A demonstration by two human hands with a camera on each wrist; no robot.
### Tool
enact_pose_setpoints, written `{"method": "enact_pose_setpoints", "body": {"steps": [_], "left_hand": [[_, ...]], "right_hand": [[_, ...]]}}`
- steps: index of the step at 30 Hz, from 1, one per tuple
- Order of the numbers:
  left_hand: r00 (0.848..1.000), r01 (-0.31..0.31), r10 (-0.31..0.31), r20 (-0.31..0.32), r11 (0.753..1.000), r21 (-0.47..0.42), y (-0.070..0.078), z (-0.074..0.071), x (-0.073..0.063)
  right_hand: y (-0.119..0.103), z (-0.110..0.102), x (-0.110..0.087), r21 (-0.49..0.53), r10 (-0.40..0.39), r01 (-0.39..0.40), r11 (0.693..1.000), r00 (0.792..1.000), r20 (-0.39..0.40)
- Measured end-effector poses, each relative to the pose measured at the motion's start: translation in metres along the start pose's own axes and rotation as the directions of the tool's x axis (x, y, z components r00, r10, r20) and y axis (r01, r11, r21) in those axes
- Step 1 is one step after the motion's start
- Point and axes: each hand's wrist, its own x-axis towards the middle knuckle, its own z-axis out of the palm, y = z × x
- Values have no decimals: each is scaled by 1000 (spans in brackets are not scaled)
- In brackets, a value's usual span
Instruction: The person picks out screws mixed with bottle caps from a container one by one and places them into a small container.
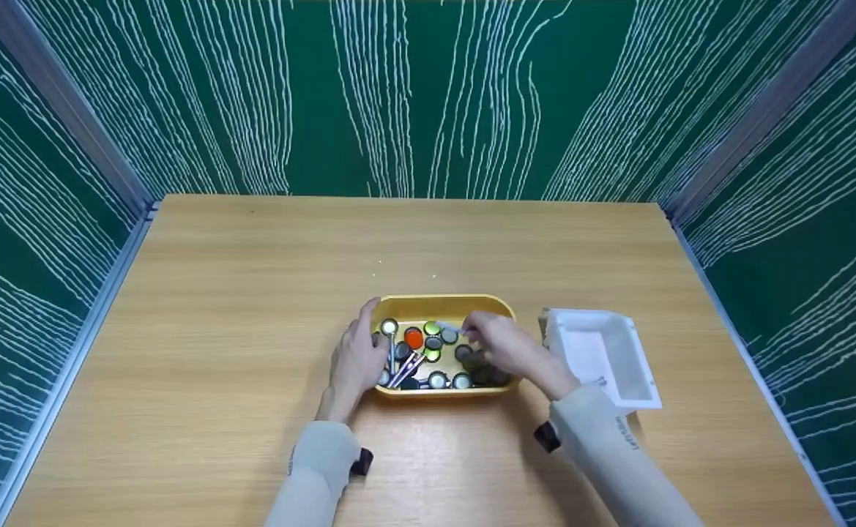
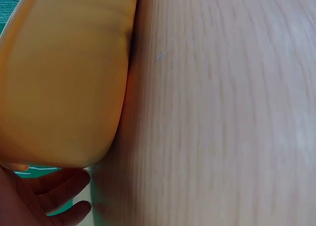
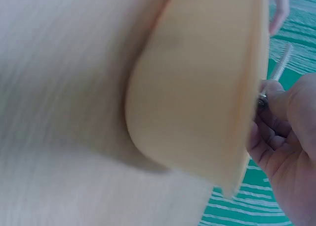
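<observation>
A yellow plastic tray (image 1: 442,391) holds several bottle caps (image 1: 438,380), one orange cap (image 1: 414,337) and a few metal bolts (image 1: 406,371). My left hand (image 1: 354,362) grips the tray's left end, thumb over the rim and inside. Its other fingers (image 2: 64,191) lie along the outside wall. Over the tray's right part, my right hand (image 1: 504,342) pinches a threaded bolt (image 3: 281,65) between thumb and fingers, close to the rim. The bolt's shaft points up and away from the palm in the right wrist view.
To the right of the tray stands a white plastic box (image 1: 640,366), with a small metal piece (image 1: 602,380) inside. A few tiny crumbs (image 1: 433,276) dot the wooden table (image 1: 252,293) behind the tray. Green, white-streaked panels (image 1: 428,95) enclose the table's back and sides.
</observation>
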Motion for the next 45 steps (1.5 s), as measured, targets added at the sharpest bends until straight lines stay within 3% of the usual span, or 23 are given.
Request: {"method": "enact_pose_setpoints", "body": {"steps": [9,19,27,35,40,45], "left_hand": [[1000,15,-15,20,1000,-19,0,0,1],[999,20,-19,32,999,-33,1,-1,-1],[1000,14,-13,13,1000,-18,0,0,-1],[1000,2,-2,-8,1000,-3,0,0,-1],[1000,5,-5,0,1000,-8,0,-1,-1],[1000,13,-13,16,1000,-15,1,-2,-1]], "right_hand": [[15,-35,-11,30,26,-23,999,991,-135],[40,-64,-30,67,67,-50,996,959,-276],[63,-82,-52,44,211,-207,977,955,-207],[88,-92,-76,33,346,-345,938,924,-165],[99,-96,-88,23,376,-378,926,910,-173],[107,-95,-94,-4,369,-375,927,914,-168]]}}
